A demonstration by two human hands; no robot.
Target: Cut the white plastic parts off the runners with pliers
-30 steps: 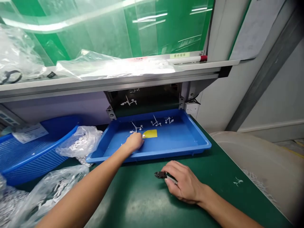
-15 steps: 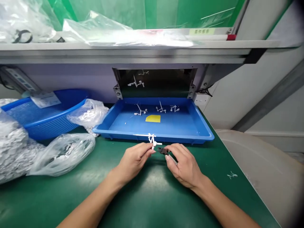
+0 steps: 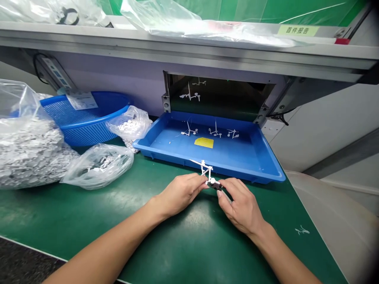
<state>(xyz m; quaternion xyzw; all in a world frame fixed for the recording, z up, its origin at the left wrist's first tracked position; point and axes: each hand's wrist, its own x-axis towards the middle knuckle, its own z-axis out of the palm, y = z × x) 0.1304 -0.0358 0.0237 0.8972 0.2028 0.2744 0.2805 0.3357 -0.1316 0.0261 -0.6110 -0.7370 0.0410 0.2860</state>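
My left hand (image 3: 186, 192) pinches a white plastic sprue (image 3: 206, 167) with thin branching arms, just in front of the blue tray (image 3: 237, 167). Fingers closed, my right hand (image 3: 243, 203) holds small black nippers (image 3: 216, 185). Their jaws reach the sprue's lower right end, right beside my left fingertips; whether the blades are closed on the plastic I cannot make out. Inside the tray lie a few similar white sprues (image 3: 215, 130) and a yellow label (image 3: 204, 142). The nippers' handles are mostly hidden in my right palm.
Bags of white parts (image 3: 32, 152) and a blue basket (image 3: 85, 132) stand at the left. Behind the tray, a dark opening (image 3: 219, 98) holds more sprues on a belt-like surface. A shelf edge (image 3: 177, 49) runs above. A white scrap (image 3: 302, 230) lies at the right.
The nippers have come against the sprue's end; before, a small gap separated them. The view has shifted and turned, so the tray and hands appear farther right.
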